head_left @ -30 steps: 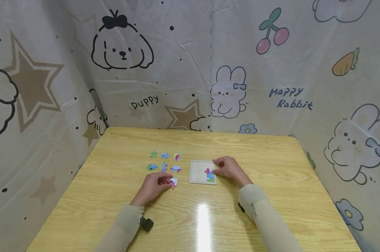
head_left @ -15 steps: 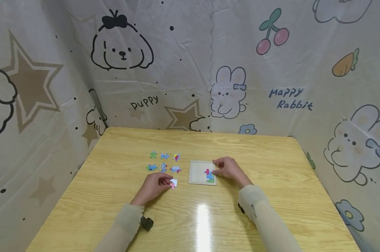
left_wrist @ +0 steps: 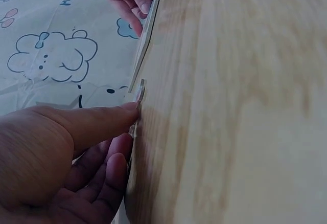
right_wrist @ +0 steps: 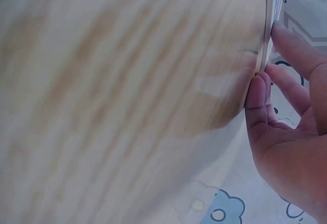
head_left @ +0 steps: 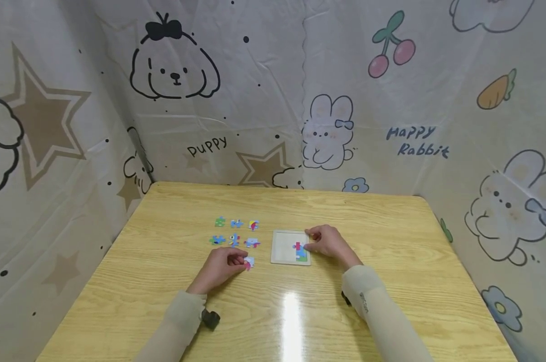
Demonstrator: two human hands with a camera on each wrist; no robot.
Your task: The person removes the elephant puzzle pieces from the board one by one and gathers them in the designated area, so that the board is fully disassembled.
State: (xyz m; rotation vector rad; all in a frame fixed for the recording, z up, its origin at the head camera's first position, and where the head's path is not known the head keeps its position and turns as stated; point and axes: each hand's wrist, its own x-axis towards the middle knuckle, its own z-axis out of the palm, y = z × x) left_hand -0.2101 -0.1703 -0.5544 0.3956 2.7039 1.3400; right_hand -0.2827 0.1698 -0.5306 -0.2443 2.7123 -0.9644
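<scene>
My left hand point(head_left: 219, 268) pinches a white and pink puzzle piece point(head_left: 250, 262) at its left edge, low at the tabletop. In the left wrist view the thumb of the left hand point(left_wrist: 76, 152) lies along that thin piece point(left_wrist: 140, 92). To the right, a shallow square puzzle tray point(head_left: 283, 248) lies flat, with joined blue, green and red pieces point(head_left: 302, 253) in its lower right corner. My right hand point(head_left: 330, 242) holds the tray's right edge, its index finger near the far corner. In the right wrist view the right hand point(right_wrist: 294, 116) has its thumb low against the tray edge point(right_wrist: 267, 35).
Beyond the left hand, several loose puzzle pieces lie in two rows, among them a green piece point(head_left: 220, 221), a yellow and red piece point(head_left: 253, 224) and a blue piece point(head_left: 217, 240). Printed curtains point(head_left: 259, 100) stand around the wooden table point(head_left: 368, 216).
The piece in my left hand shifts its tilt slightly, its shine changing. Both hands and the tray stay in almost the same place.
</scene>
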